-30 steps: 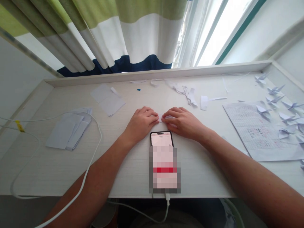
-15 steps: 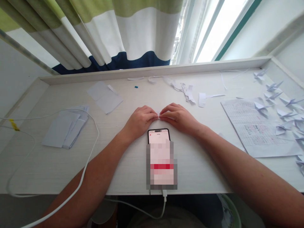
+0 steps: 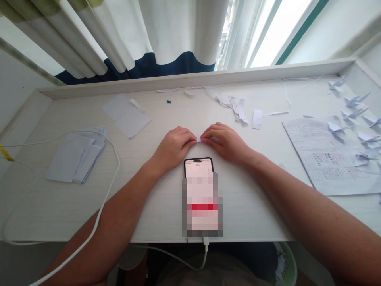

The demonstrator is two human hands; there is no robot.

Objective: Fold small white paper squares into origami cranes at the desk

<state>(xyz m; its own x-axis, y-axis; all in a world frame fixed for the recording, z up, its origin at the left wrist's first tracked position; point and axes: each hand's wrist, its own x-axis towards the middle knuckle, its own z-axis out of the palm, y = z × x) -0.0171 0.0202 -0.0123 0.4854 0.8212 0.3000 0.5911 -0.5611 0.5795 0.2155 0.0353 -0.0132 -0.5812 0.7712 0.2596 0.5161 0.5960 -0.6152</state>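
Observation:
A small piece of white paper (image 3: 199, 139) shows between my fingertips, just beyond the phone; most of it is hidden by my fingers. My left hand (image 3: 180, 142) pinches its left end, thumb against the forefinger. At the other end my right hand (image 3: 222, 139) is closed in a similar pinch. Both hands rest low over the white desk, fingertips a short gap apart. Close below them lies a phone (image 3: 199, 169) with a lit screen, partly blurred out. Folded paper cranes (image 3: 355, 101) stand at the far right.
A stack of folded paper (image 3: 70, 159) and loose sheets (image 3: 131, 121) lie left. Paper scraps (image 3: 239, 109) and a small blue piece (image 3: 168, 102) lie at the back. A printed sheet (image 3: 321, 174) is right. A white cable (image 3: 111, 186) crosses my left forearm. A bin (image 3: 290, 258) stands below.
The camera view has tilted slightly downward. My fingertips have moved a little apart, and more of the white paper shows between them. Both hands keep their pinch.

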